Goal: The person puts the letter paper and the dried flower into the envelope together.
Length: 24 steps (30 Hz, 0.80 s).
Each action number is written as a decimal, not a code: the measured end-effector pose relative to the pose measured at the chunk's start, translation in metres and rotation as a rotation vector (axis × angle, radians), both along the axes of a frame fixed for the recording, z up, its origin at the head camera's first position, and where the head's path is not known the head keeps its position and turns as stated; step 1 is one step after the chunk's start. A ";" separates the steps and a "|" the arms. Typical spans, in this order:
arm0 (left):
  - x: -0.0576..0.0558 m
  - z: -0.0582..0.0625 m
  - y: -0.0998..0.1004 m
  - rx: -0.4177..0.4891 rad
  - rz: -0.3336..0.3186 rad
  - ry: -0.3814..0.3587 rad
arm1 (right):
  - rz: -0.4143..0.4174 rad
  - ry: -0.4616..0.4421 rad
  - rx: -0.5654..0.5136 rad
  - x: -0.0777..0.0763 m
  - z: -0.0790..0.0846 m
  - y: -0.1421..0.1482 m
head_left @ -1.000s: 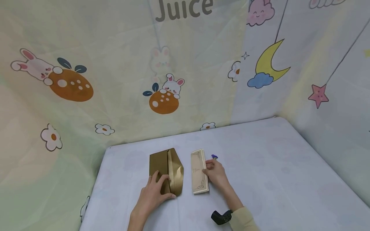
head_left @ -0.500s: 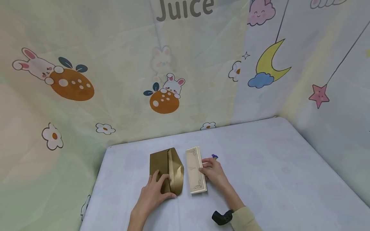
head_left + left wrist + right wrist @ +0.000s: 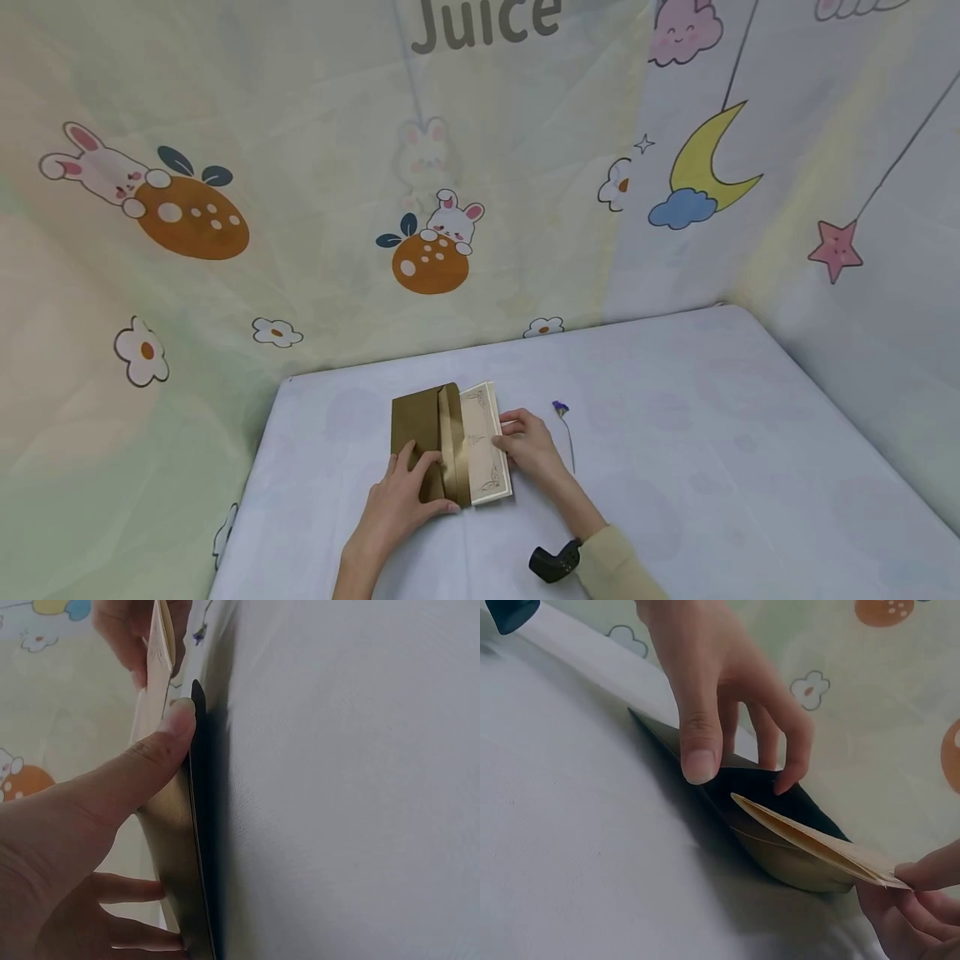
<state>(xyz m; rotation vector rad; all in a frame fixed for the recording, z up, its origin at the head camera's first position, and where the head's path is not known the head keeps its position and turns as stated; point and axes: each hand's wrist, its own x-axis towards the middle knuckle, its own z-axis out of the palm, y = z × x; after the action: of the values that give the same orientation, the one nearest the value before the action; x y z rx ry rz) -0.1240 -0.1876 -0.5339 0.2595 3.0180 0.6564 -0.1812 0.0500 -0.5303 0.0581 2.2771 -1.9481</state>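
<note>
A gold envelope (image 3: 414, 421) lies on the table, its flap unfolded to the right. My left hand (image 3: 397, 500) grips it, the thumb (image 3: 178, 716) at the near edge and bent fingers on top by the mouth. In the right wrist view the envelope's mouth (image 3: 754, 782) gapes. My right hand (image 3: 528, 446) pinches a folded cream card (image 3: 483, 446) with ornate printed corners by its right edge. The card is tilted over the flap (image 3: 802, 874), its left edge at the mouth. How far it reaches inside I cannot tell.
A small purple flower (image 3: 561, 408) with a thin stem lies right of the right hand. A black device (image 3: 553, 565) sits at the right wrist by the sleeve. Printed fabric walls (image 3: 322, 208) stand behind and beside the white table (image 3: 675, 450).
My right hand has carried the card leftward, from beside the envelope to over its flap. The flower's stem has come into view. My left hand stays on the envelope.
</note>
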 end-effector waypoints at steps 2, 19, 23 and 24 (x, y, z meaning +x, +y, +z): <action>0.000 0.000 0.000 -0.002 -0.001 -0.001 | 0.014 -0.001 0.013 -0.001 0.000 -0.005; 0.001 0.000 0.000 0.003 0.009 0.004 | 0.047 0.058 0.101 -0.012 -0.008 -0.039; 0.000 0.001 0.000 -0.001 0.005 -0.011 | 0.049 0.069 0.109 -0.012 -0.007 -0.044; 0.000 0.001 0.000 -0.001 0.006 -0.016 | 0.052 0.069 0.110 -0.013 -0.008 -0.046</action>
<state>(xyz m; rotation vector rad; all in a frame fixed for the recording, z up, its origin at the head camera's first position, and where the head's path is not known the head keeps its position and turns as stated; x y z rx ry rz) -0.1239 -0.1874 -0.5329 0.2443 3.0048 0.6536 -0.1938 0.0043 -0.5384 -0.0566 2.4035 -1.8259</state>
